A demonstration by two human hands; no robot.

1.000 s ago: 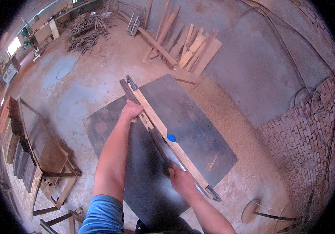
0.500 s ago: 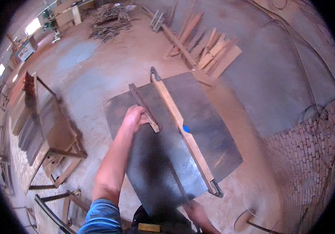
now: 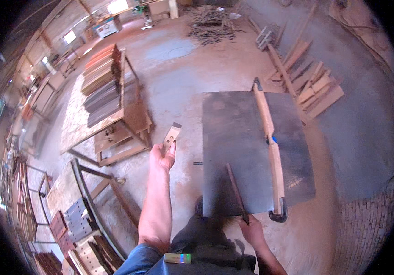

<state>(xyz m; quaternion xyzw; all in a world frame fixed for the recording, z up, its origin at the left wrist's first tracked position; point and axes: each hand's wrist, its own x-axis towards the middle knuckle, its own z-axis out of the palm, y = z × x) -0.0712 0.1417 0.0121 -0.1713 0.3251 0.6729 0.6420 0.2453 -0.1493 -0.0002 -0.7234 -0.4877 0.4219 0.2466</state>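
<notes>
My left hand (image 3: 164, 156) is closed around a short pale wooden piece (image 3: 171, 136) with small dark marks or holes on its face and a darker end. It is held in the air left of the dark metal tabletop (image 3: 229, 123). Closed at the near edge of that top, my right hand (image 3: 253, 230) grips the end of a thin dark rod (image 3: 236, 189); its exact kind I cannot make out. The rod points away over the tabletop. A long wooden bar (image 3: 265, 114) with black end brackets and a blue spot lies across the top, right of the rod.
Left stands a wooden table (image 3: 71, 123) stacked with wooden strips (image 3: 103, 89). Nearer, a rack (image 3: 91, 192) stands beside drilled wooden pieces (image 3: 80, 217). Offcuts (image 3: 318, 91) lie beyond the metal top at the right, scrap (image 3: 210, 25) far back. Brickwork (image 3: 366, 224) is at the lower right.
My left hand has lifted the wooden piece off the metal top and carried it left, turning its face toward me. The view has swung left. My right hand keeps the rod.
</notes>
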